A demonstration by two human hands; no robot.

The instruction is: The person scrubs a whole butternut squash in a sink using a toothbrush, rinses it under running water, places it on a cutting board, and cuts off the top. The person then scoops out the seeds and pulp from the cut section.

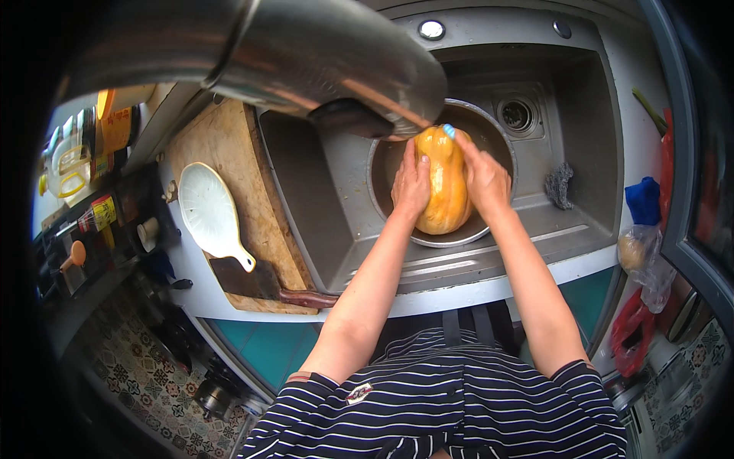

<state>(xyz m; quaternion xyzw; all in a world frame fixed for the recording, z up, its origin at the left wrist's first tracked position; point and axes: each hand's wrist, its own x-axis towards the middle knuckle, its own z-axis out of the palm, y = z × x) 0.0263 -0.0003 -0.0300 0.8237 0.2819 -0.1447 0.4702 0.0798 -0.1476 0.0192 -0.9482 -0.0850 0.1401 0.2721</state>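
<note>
A wet orange-yellow squash point(442, 183) is held over a round metal basin point(513, 166) in the sink. My left hand point(412, 181) grips its left side, the thumb lying along the skin. On the right side my right hand point(486, 175) presses against it, with one finger near the top, beside a small light-blue thing point(449, 131), perhaps a wrap on a fingertip. A large blurred metal faucet point(332, 63) hangs close to the camera and hides part of the basin's upper left rim.
Left of the steel sink point(590, 137), a wooden cutting board point(229, 137) carries a white oval dish point(207, 206) and a cleaver point(252, 281). A steel-wool scourer point(558, 185) lies right of the basin. Plastic bags point(651, 258) and a blue cloth point(643, 201) are at the right edge.
</note>
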